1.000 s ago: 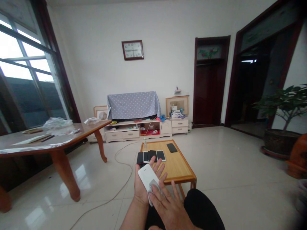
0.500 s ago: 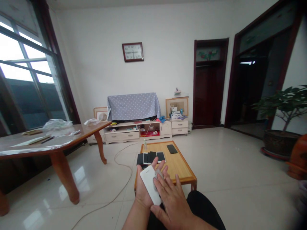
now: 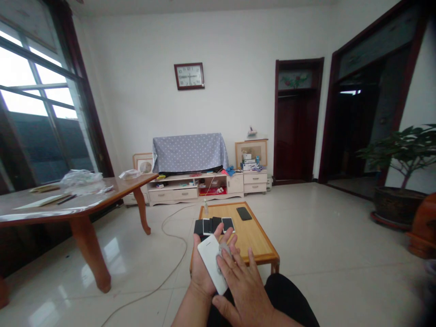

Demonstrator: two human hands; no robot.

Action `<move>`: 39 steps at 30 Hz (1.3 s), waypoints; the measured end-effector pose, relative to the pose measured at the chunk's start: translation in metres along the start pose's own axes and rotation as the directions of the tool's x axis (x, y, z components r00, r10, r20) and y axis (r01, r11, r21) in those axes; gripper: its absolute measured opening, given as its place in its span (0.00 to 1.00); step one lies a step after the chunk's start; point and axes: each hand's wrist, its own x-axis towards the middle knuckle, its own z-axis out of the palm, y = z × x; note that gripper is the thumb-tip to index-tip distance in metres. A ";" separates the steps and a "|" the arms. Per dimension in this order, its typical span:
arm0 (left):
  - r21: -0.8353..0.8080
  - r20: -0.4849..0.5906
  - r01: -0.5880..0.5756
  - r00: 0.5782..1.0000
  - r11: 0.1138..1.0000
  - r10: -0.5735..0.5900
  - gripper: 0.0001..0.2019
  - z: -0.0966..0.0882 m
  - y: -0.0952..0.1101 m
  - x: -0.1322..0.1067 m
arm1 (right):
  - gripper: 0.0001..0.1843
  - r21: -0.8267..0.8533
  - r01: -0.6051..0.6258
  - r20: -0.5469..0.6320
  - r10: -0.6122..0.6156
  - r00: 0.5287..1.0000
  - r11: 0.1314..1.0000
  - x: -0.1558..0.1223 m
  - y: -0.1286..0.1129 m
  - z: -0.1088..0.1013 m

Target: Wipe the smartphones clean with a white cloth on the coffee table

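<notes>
A white phone (image 3: 210,261) lies tilted across the palm of my left hand (image 3: 200,278), whose fingers curl up around its far edge. Over the phone's right side, the fingers of my right hand (image 3: 245,285) press a small grey cloth (image 3: 225,249) against its surface; much of the cloth is hidden under them. Just beyond my hands, on the low wooden table (image 3: 255,236), several dark and white-framed phones (image 3: 228,225) lie in a row. One black phone (image 3: 244,213) rests apart from them at the far right. A small clear bottle (image 3: 206,208) stands at the table's far left corner.
To the left is a larger wooden table (image 3: 119,187) with plastic bags (image 3: 81,180) on it. A cable (image 3: 177,263) runs over the tiled floor. A white TV cabinet (image 3: 173,194) lines the far wall, and a potted plant (image 3: 398,200) stands at right.
My right fingers and the grey cloth have shifted slightly left over the white phone. The phone stays in my left hand, and the camera view has moved a little.
</notes>
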 end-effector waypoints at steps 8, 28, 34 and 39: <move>-0.008 0.002 0.066 0.998 0.998 -0.066 0.40 0.008 -0.019 0.006 | 0.41 0.048 -0.001 0.031 0.000 1.000 0.999 0.018 -0.004 -0.010; -0.012 0.038 0.046 0.998 0.999 -0.046 0.42 -0.002 -0.011 0.006 | 0.42 0.050 0.121 -0.006 -0.121 0.993 0.991 0.012 -0.007 -0.012; -0.052 -0.032 -0.086 0.996 0.995 0.085 0.44 -0.002 0.013 -0.005 | 0.42 -0.014 0.185 -0.096 -0.185 0.978 0.983 -0.026 -0.002 0.001; -0.031 -0.002 0.008 1.000 0.999 -0.008 0.42 0.007 -0.013 0.003 | 0.39 0.035 0.047 -0.015 -0.046 0.999 0.998 -0.005 0.002 -0.008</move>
